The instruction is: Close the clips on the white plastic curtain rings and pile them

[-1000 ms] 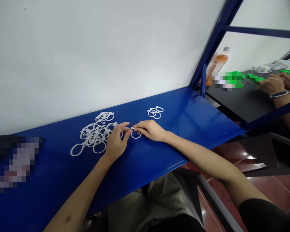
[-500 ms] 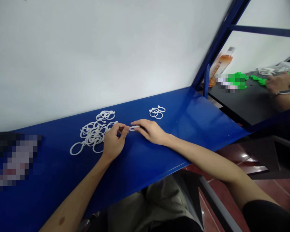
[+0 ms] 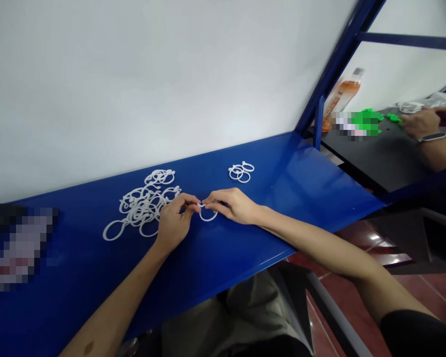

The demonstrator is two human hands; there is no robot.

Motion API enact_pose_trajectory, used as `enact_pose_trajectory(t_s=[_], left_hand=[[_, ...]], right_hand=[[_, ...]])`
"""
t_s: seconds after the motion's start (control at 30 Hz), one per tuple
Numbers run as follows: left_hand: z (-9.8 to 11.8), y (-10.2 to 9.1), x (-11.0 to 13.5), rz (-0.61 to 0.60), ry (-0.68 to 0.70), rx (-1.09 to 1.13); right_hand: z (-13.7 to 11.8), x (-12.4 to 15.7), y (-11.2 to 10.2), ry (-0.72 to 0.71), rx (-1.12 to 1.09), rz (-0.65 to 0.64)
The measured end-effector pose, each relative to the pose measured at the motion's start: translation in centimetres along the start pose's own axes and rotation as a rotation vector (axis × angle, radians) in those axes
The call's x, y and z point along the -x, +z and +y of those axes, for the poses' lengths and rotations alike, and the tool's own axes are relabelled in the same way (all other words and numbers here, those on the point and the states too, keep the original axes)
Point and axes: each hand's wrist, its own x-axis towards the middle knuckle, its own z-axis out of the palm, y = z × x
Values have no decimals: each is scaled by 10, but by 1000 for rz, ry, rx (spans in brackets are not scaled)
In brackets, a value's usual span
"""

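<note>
A white plastic ring [image 3: 208,218] hangs between my two hands, above the blue table [image 3: 223,270]. Its upper part is pinched by the fingertips of my left hand [image 3: 177,218] on one side and my right hand [image 3: 233,205] on the other; the fingers partly hide it. Beside my left hand lies a tangled pile of white rings [image 3: 143,207], each with small knobs or tabs. Behind my right hand sits a smaller group of similar rings [image 3: 241,172].
A wall [image 3: 152,79] rises along the table's back edge. At the right stands a blue metal frame [image 3: 329,74]. Beyond it, another person's hands [image 3: 423,122] handle green pieces on a black table [image 3: 371,158], near an orange drink bottle [image 3: 344,96]. A dark item [image 3: 3,218] lies far left.
The ring between my hands has turned from nearly edge-on to hanging downward, so its loop shows. My right fingertips have come closer to my left ones.
</note>
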Motion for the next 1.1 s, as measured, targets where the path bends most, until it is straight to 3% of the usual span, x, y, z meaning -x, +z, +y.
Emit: enact_pose_trajectory(t_s=[0.17,0.27,0.37,0.43,0.5,0.6,0.7,0.87,1.1], left_hand=[[1,-1,-2,-23,133,-86],[-1,-3,-8,-71,225,-305],[-3,-8,-11,-121,228,-654],[-5,-13,-12,-156,177,-824],[-8,-18,-11,-196,126,-897],[-11,-20,-10,-259,77,-873],[-11,-18,-9,-293,49,-800],[-8,-17,-10,-277,38,-714],[-11,-28,-15,-229,25,-719]], right_hand=[[0,1,-2,-55,39,-55],[7,0,-11,-70,173,-31],[23,0,-30,40,368,182],[37,2,-45,204,493,368],[50,4,-60,381,597,462],[59,8,-75,602,664,423],[59,10,-79,708,719,337],[55,10,-78,771,782,245],[54,10,-78,778,791,246]])
